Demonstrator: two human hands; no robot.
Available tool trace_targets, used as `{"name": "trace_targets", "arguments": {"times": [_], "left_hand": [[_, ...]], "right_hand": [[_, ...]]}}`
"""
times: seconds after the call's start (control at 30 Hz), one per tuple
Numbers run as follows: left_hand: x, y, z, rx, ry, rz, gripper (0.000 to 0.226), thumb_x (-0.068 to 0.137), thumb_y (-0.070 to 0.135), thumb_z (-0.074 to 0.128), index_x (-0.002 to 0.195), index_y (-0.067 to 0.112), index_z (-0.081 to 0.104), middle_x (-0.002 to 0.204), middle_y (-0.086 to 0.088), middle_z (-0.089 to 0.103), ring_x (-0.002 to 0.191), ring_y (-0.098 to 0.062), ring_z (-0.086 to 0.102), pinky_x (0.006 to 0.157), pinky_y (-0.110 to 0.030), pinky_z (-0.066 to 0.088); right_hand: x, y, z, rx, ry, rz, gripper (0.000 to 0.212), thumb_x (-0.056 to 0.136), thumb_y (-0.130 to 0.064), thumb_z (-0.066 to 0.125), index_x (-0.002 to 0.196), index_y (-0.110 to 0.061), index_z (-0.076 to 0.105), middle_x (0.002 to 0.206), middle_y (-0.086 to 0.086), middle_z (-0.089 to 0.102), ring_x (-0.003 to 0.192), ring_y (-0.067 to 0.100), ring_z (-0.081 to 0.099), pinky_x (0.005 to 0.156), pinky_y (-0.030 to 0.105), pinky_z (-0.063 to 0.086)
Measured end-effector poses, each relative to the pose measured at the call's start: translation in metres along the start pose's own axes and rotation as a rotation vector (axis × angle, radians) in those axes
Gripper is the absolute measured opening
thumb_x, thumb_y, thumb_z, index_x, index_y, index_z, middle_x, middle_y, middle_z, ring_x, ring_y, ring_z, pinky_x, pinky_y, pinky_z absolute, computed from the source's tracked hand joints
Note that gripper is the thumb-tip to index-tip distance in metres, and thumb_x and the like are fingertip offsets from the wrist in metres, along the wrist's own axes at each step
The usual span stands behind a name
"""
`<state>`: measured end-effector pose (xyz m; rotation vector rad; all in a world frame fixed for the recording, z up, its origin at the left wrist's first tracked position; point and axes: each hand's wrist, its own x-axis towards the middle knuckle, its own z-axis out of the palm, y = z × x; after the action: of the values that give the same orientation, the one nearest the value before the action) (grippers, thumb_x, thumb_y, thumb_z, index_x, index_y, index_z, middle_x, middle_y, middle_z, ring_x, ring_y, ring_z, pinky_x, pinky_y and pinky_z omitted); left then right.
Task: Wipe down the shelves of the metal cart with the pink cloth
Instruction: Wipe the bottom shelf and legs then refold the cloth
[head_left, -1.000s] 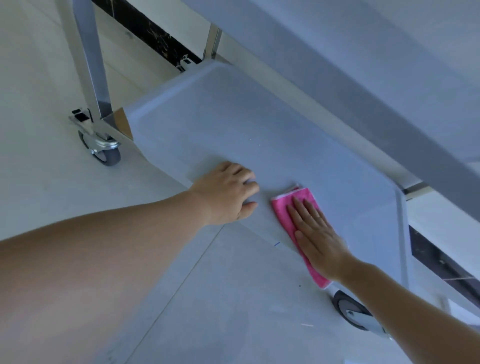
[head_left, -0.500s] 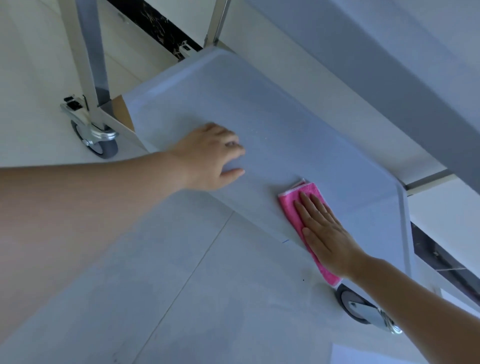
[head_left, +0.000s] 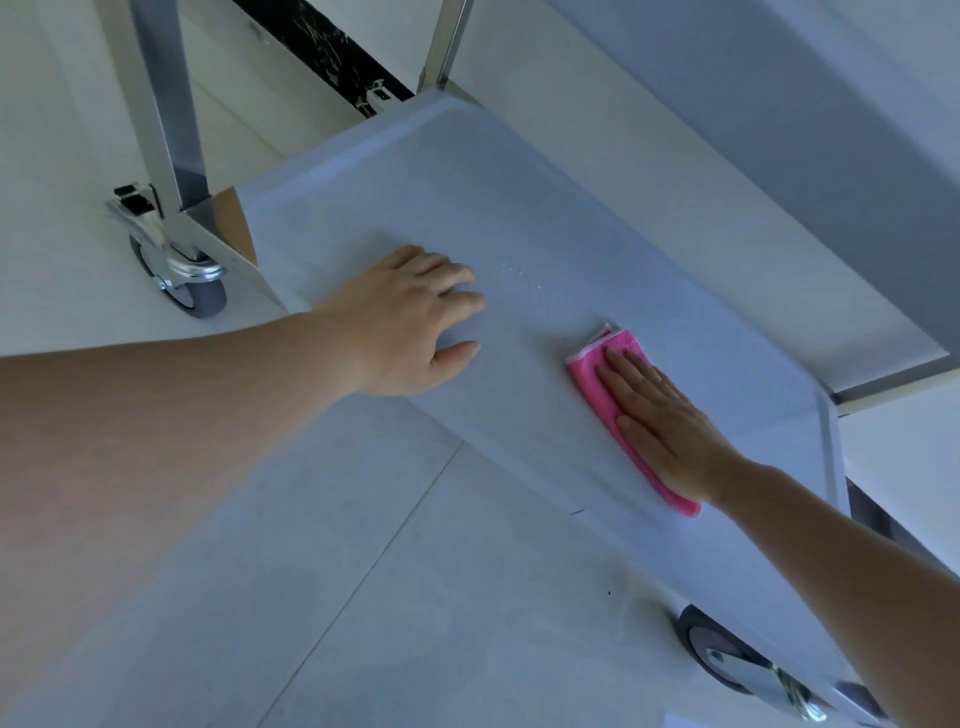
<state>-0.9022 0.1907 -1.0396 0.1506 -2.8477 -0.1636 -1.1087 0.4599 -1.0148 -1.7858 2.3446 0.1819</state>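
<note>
2 hands (head_left: 415, 317), 1 pink cloth (head_left: 597, 371), 2 shelves (head_left: 571, 228), 2 casters (head_left: 192, 291), 2 posts (head_left: 166, 104).

Dim bluish daylight, soft shadows, wide-angle edge distortion

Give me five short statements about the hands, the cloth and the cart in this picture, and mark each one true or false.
1. The right hand presses flat on the pink cloth. True.
2. The left hand holds a spray bottle. False: it holds nothing and rests on the bottom shelf.
3. The cloth lies on the floor. False: it lies on the bottom shelf of the cart, near the front edge.
4. A caster wheel stands under the cart's left corner post. True.
5. The two hands touch each other. False: bare shelf lies between them.
</note>
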Motion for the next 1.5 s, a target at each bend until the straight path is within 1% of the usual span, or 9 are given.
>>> {"name": "trace_targets", "arguments": {"times": [0.1,0.23,0.43,0.57,0.67,0.8,1.0,1.27,1.5], "left_hand": [[-0.001,-0.003,0.001,-0.011,-0.005,-0.031,0.06,0.087,0.052,0.027,0.13,0.016,0.047,0.14,-0.008,0.043,0.126,-0.026,0.036,0.111,-0.037,0.018],[-0.003,-0.002,-0.001,-0.019,-0.009,-0.057,0.063,0.086,0.054,0.021,0.131,0.017,0.045,0.14,-0.006,0.042,0.127,-0.025,0.035,0.112,-0.037,0.017],[-0.002,0.001,-0.004,-0.005,-0.006,-0.067,0.06,0.087,0.053,0.031,0.132,0.015,0.041,0.139,-0.008,0.041,0.127,-0.026,0.035,0.112,-0.037,0.018],[-0.001,0.002,-0.003,-0.012,-0.016,-0.068,0.059,0.087,0.052,0.034,0.132,0.014,0.042,0.137,-0.008,0.044,0.125,-0.027,0.038,0.11,-0.037,0.021],[0.0,0.002,-0.003,0.001,-0.024,-0.072,0.061,0.086,0.053,0.03,0.132,0.015,0.042,0.137,-0.008,0.044,0.124,-0.027,0.039,0.11,-0.038,0.022],[-0.001,0.002,-0.006,0.011,-0.02,-0.062,0.061,0.087,0.052,0.03,0.132,0.014,0.043,0.137,-0.008,0.045,0.124,-0.028,0.039,0.11,-0.038,0.022],[0.001,0.002,-0.006,0.005,-0.032,-0.087,0.06,0.089,0.051,0.03,0.135,0.013,0.04,0.14,-0.006,0.042,0.126,-0.026,0.037,0.111,-0.037,0.021],[0.0,0.001,-0.008,-0.042,0.005,-0.104,0.061,0.087,0.051,0.028,0.128,0.009,0.046,0.131,-0.011,0.051,0.121,-0.028,0.045,0.107,-0.04,0.029],[0.0,-0.001,-0.011,-0.152,0.017,-0.086,0.061,0.087,0.051,0.032,0.129,0.009,0.046,0.134,-0.011,0.049,0.125,-0.027,0.042,0.108,-0.037,0.028]], "right_hand": [[0.026,0.035,-0.001,0.039,0.046,0.188,0.049,0.098,-0.039,0.022,0.143,-0.031,0.004,0.154,-0.008,0.0,0.144,0.01,-0.003,0.116,0.025,-0.004],[0.064,0.082,-0.002,0.071,0.083,0.427,0.05,0.101,-0.029,0.028,0.148,-0.021,0.013,0.157,-0.001,0.004,0.144,0.013,0.001,0.115,0.024,-0.002],[0.108,0.114,-0.013,0.034,0.068,0.515,0.053,0.1,-0.025,0.027,0.149,-0.011,0.012,0.158,0.007,0.004,0.145,0.021,0.002,0.118,0.038,0.004],[0.121,0.114,-0.018,-0.23,-0.031,0.411,0.059,0.093,-0.008,0.046,0.143,0.005,0.018,0.155,0.022,0.005,0.144,0.035,0.0,0.116,0.049,0.006],[0.123,0.111,-0.02,-0.265,-0.031,0.358,0.06,0.093,-0.009,0.046,0.143,0.008,0.016,0.154,0.024,0.003,0.144,0.036,-0.001,0.117,0.046,0.003],[0.133,0.08,-0.017,-0.012,0.086,0.357,0.051,0.101,-0.026,0.023,0.149,-0.014,0.01,0.157,0.003,0.002,0.145,0.019,-0.002,0.115,0.028,-0.005],[0.119,0.022,-0.007,-0.007,0.133,0.193,0.051,0.1,-0.035,0.023,0.148,-0.023,0.008,0.157,-0.003,0.003,0.142,0.009,-0.003,0.11,0.017,-0.012],[0.05,-0.08,-0.004,-0.025,0.01,-0.003,0.055,0.09,-0.05,0.002,0.14,-0.033,-0.014,0.154,-0.006,-0.008,0.144,0.014,-0.011,0.114,0.024,-0.015],[0.024,-0.114,-0.002,-0.025,-0.048,-0.056,0.056,0.091,-0.049,0.0,0.142,-0.031,-0.015,0.155,-0.007,-0.016,0.142,0.012,-0.021,0.118,0.036,-0.009]]}}
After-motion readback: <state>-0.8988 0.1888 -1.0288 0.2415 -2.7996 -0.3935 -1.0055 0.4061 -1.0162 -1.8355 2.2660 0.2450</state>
